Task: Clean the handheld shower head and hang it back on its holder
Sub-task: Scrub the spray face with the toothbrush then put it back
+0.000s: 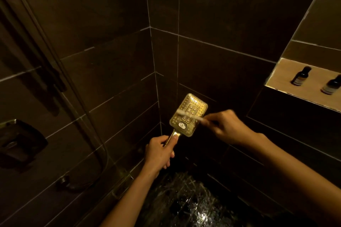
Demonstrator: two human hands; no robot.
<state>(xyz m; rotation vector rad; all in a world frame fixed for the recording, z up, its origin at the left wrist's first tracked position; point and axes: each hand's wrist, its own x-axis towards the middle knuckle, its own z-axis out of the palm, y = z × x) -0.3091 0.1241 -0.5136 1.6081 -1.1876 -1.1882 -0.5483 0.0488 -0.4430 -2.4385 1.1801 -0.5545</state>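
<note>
The rectangular, shiny shower head (191, 105) is held face up in the corner of a dark tiled shower. My left hand (159, 151) grips its handle just below the head. A thin pale brush (188, 116), blurred by motion, lies across the nozzle face. My right hand (224, 125) pinches its right end. The hose (86, 118) curves down the left wall. A dark bracket (55, 79) sits on the vertical rail at the left; I cannot tell if it is the holder.
A dark valve plate (20, 140) is mounted on the left wall. A lit wall niche (287, 88) at the right holds two small dark bottles (300, 75). The floor (186, 201) below my arms is wet and glistening. A floor drain slot (121, 186) runs along the left wall's base.
</note>
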